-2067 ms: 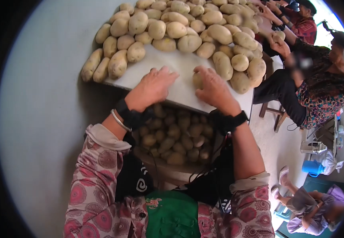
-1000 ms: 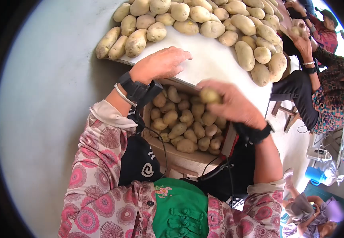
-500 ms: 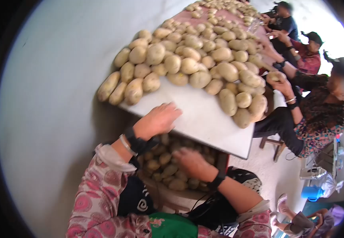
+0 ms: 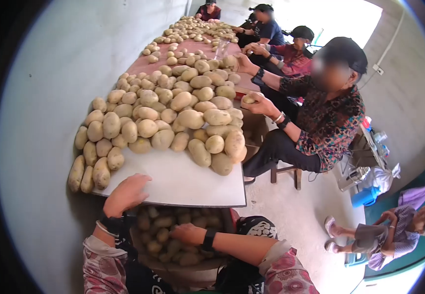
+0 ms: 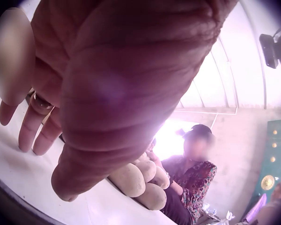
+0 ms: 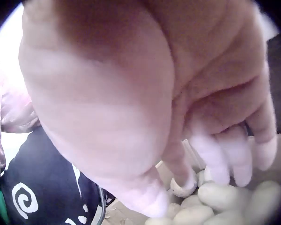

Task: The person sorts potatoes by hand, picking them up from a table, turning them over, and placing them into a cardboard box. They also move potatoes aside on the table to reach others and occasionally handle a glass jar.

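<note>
In the head view, my left hand [image 4: 128, 192] is over the near edge of a white tabletop [image 4: 183, 181]. The left wrist view shows its thumb and fingers [image 5: 29, 129] pointing down at the white surface, with nothing in the palm. My right hand [image 4: 188, 234] is below the table edge, inside a box filled with potatoes [image 4: 162, 222]. Seen from the right wrist, its fingers [image 6: 236, 161] hang loosely over the potatoes. One small potato [image 6: 183, 188] lies right at the index fingertip.
A large heap of potatoes [image 4: 173, 108] covers the table beyond the white part. A clear jar [image 4: 222, 48] stands among them. Several people sit along the right side; the nearest person [image 4: 330, 108] holds a potato. A blue jug [image 4: 364, 197] and a seated person [image 4: 394, 230] are farther right.
My right hand picked a potato off the white tabletop, carried it down over the box and now reaches inside without it gripped. The left hand stays by the table edge. The head view has tilted up.
</note>
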Demonstrator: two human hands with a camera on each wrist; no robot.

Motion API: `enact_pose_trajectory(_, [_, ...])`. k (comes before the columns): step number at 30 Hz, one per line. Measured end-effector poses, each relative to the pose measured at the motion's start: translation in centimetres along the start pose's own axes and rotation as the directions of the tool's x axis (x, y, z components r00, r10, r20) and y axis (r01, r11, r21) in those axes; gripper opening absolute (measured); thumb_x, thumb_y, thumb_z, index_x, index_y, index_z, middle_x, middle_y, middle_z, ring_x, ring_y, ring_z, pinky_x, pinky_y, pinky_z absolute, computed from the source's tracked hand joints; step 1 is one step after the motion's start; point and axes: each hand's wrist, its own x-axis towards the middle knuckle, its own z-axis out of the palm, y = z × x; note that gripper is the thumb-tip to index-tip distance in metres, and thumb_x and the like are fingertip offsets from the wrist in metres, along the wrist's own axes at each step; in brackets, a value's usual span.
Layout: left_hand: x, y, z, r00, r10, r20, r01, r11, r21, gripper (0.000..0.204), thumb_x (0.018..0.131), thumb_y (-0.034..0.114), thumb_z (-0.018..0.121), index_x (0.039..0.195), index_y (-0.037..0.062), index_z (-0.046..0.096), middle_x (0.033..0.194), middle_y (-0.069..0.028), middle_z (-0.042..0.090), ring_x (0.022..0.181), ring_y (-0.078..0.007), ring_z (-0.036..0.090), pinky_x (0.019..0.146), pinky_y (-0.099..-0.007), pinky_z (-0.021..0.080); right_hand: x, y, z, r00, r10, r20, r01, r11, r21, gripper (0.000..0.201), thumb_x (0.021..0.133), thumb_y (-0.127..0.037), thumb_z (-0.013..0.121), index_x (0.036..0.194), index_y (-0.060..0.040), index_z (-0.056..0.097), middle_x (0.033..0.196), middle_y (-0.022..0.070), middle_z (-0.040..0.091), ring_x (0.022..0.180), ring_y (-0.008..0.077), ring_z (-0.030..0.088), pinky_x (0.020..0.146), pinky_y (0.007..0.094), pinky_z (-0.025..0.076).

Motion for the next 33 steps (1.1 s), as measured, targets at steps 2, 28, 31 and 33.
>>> enact_pose_trajectory(2, [-0.5, -0.9, -1.0, 0.988, -0.155, -0.028, 0.155, 0.988, 0.0, 0.056, 0.075, 0.012, 0.065, 0.128, 0.0051, 0.049, 0.135, -0.0178, 0.046, 0.122, -0.0366, 0.046, 0.103, -0.0409, 0.038, 0.2, 0.0, 0.4, 0.998, -0.04, -0.045, 0.042, 0.999, 0.034, 0.009, 0.073, -0.003, 0.061, 0.081, -0.0041, 0.066, 0.078, 0.0141, 0.067, 0.077, 0.0303, 0.069, 0.062, 0.0393, 0.055])
enact_pose_trajectory(28, [2.5, -3.4, -3.7, 0.698, -0.656, -0.287, 0.716, 0.638, 0.283, 0.057, 0.071, 0.026, 0.07, 0.121, 0.0049, 0.052, 0.114, -0.017, 0.056, 0.112, -0.0371, 0.05, 0.095, -0.0509, 0.038, -0.4, -2.3, -2.1, 0.996, -0.013, 0.083, 0.014, 1.0, -0.004, 0.013, 0.082, -0.008, 0.055, 0.094, -0.0064, 0.06, 0.09, 0.0155, 0.063, 0.084, 0.0319, 0.067, 0.067, 0.0417, 0.054])
enact_pose_trajectory(31, [3.3, -3.0, -3.4, 0.67, -0.676, -0.307, 0.743, 0.614, 0.267, 0.054, 0.069, 0.023, 0.07, 0.117, 0.0052, 0.053, 0.111, -0.0166, 0.058, 0.114, -0.0374, 0.048, 0.097, -0.0529, 0.036, -0.7, -2.0, -1.9, 0.996, -0.019, 0.092, 0.02, 1.0, -0.007, 0.014, 0.082, -0.009, 0.055, 0.094, -0.0059, 0.06, 0.09, 0.0156, 0.063, 0.083, 0.0325, 0.066, 0.067, 0.0424, 0.054])
enact_pose_trajectory(33, [4.0, -2.8, -3.1, 0.655, -0.69, -0.308, 0.754, 0.578, 0.311, 0.05, 0.07, 0.019, 0.068, 0.116, 0.0051, 0.053, 0.108, -0.0172, 0.06, 0.113, -0.0367, 0.051, 0.096, -0.051, 0.038, -0.4, -2.3, -2.7, 0.995, -0.037, 0.088, 0.038, 0.999, -0.005, 0.014, 0.081, -0.009, 0.055, 0.094, -0.0055, 0.06, 0.09, 0.0158, 0.063, 0.083, 0.033, 0.066, 0.067, 0.0427, 0.054])
